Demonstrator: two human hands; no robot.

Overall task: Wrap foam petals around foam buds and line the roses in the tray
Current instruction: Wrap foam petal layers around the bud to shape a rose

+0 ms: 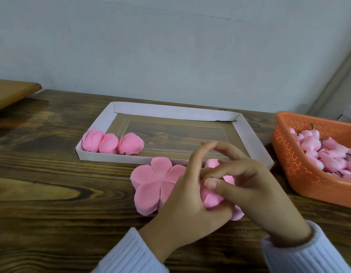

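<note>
L hand (190, 196) & R hand (257, 192) both gripped a part-wrapped rose (212, 200) just in front of the tray (170, 111), touching a flat petal stack (153, 182) on the tabletop (52, 184). 3 roses (111, 143) sat in the tray's near-left corner. A basket (288, 164) w/ buds (308, 142) stood at the tabletop's right edge.

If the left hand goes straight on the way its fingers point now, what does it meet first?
Probably the tray: the left hand, holding the foam flower with the right hand, points over its near wall toward the bare floor. Height is unclear.
</note>
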